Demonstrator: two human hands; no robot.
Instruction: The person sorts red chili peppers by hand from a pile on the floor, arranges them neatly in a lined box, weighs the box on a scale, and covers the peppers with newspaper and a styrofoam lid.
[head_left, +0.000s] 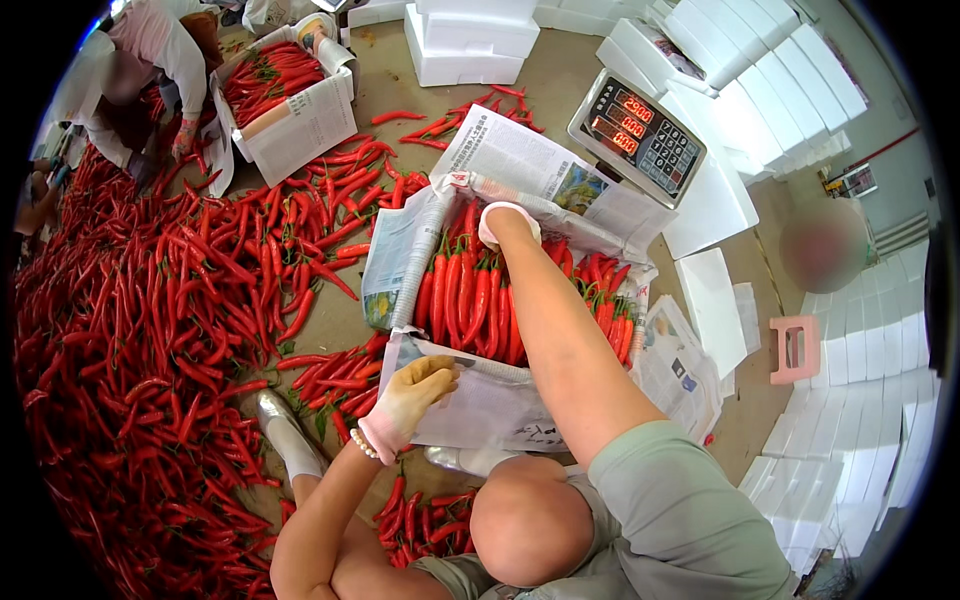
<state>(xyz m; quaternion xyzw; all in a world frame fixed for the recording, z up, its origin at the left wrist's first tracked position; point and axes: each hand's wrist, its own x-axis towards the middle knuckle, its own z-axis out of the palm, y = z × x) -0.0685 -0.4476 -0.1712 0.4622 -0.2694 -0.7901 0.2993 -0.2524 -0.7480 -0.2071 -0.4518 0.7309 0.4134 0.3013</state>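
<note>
A white foam box lined with newspaper (517, 199) stands before me, with rows of red chili peppers (469, 300) laid in it, green stems towards the far side. My right hand (510, 225), in a white glove, reaches into the far part of the box; its fingers are hidden, so I cannot tell whether it grips anything. Over the near edge of the box is my left hand (424, 382) in a worn, yellowed glove with a pink cuff, its fingers curled together. What lies inside those fingers does not show.
Loose chili peppers (187, 300) cover the floor at left. Digital scales (637, 135) stand behind the box. Another person (150, 75) bends beside a second filled box (300, 127). White foam boxes (472, 37) are stacked behind and at right, near a pink stool (795, 349).
</note>
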